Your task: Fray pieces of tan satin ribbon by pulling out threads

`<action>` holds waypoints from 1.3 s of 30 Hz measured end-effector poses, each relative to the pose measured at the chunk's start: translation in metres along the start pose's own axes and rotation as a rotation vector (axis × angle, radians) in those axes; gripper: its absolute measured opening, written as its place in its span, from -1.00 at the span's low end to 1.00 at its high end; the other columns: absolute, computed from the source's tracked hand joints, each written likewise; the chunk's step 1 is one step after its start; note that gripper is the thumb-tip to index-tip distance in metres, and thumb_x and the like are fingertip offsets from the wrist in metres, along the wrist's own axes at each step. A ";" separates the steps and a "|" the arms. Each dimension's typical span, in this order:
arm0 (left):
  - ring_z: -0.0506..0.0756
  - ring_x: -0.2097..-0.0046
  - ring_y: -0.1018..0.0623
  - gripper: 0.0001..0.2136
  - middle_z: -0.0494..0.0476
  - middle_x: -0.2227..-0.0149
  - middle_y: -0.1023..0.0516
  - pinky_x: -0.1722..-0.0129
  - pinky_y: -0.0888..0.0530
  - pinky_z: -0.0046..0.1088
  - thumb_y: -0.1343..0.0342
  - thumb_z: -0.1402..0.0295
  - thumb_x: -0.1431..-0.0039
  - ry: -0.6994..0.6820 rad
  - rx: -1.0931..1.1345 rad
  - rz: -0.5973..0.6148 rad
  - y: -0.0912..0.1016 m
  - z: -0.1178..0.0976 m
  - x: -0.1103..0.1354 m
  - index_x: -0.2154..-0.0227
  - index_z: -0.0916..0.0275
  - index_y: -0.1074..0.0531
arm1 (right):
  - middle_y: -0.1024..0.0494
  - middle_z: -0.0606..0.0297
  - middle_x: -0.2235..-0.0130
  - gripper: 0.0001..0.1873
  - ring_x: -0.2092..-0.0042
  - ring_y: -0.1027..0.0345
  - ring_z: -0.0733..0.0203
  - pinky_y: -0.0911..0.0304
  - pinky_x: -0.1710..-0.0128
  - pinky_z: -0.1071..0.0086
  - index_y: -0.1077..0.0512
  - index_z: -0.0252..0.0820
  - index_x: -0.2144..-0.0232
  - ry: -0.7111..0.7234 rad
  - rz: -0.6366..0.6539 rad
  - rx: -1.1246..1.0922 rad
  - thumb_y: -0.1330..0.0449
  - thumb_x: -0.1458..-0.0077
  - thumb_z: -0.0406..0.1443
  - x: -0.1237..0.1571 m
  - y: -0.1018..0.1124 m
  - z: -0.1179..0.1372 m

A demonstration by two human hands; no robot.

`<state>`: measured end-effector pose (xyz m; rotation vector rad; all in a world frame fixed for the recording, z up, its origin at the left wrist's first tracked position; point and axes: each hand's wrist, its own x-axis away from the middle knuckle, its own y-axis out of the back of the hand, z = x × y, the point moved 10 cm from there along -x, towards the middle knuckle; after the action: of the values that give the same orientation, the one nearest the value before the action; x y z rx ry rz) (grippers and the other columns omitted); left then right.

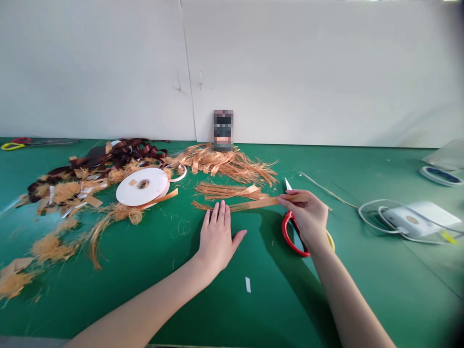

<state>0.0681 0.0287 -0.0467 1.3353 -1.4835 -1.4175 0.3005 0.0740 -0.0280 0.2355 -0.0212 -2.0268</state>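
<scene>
A tan ribbon [255, 204] with a frayed left end lies across the green table. My left hand [217, 239] is flat on the table, fingers stretched, with its fingertips at the ribbon's left part. Between the thumb and fingers of my right hand [308, 212] the ribbon's right end is pinched. Scissors with red and yellow handles [286, 234] lie partly beneath my right hand, blades pointing away. Just beyond the ribbon rests a small bundle of fringed ribbon strips [232, 191]. Behind that is a larger pile of frayed tan strips [232, 164].
A white ribbon spool [137, 188] stands left of centre, beside dark brown ribbon [126, 152] and loose frayed scraps [54, 246]. A white power adapter [416, 217] with cable sits right. A pixelated dark object [223, 129] leans against the white wall [308, 72]. More scissors [16, 143] lie far left.
</scene>
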 end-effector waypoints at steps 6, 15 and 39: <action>0.42 -0.21 -0.27 -0.50 0.58 -0.18 -0.26 -0.12 -0.25 0.08 0.11 0.18 -0.27 0.061 0.074 -0.034 0.011 0.010 -0.003 -0.11 0.48 -0.30 | -0.60 0.22 0.34 -0.64 0.18 -0.51 0.02 -0.35 0.01 0.08 -0.48 -0.17 0.37 -0.001 0.055 -0.045 -0.44 0.28 -0.21 0.005 -0.006 0.015; 0.16 -0.16 -0.37 -0.64 0.27 -0.12 -0.41 -0.13 -0.30 -0.19 0.05 0.27 -0.27 -0.079 0.621 -0.047 0.034 0.011 -0.024 -0.08 0.26 -0.30 | -0.62 0.24 0.33 -0.61 0.20 -0.51 0.09 -0.37 0.07 0.17 -0.48 -0.17 0.27 -0.049 0.401 -0.171 -0.43 0.22 -0.24 0.024 -0.050 0.027; -0.03 0.39 -0.44 -0.81 -0.01 0.48 -0.43 0.37 -0.40 -0.49 -0.26 0.27 0.04 0.205 1.500 0.077 0.111 0.040 -0.066 0.45 0.26 -0.43 | -0.63 0.31 0.39 -0.48 0.26 -0.55 0.12 -0.44 0.17 0.21 -0.33 -0.17 0.12 -0.160 0.789 -0.065 -0.37 0.18 -0.35 0.049 -0.142 0.126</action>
<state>0.0224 0.0893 0.0656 2.0320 -2.4691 0.1661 0.1315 0.0842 0.0708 0.0098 -0.1284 -1.2523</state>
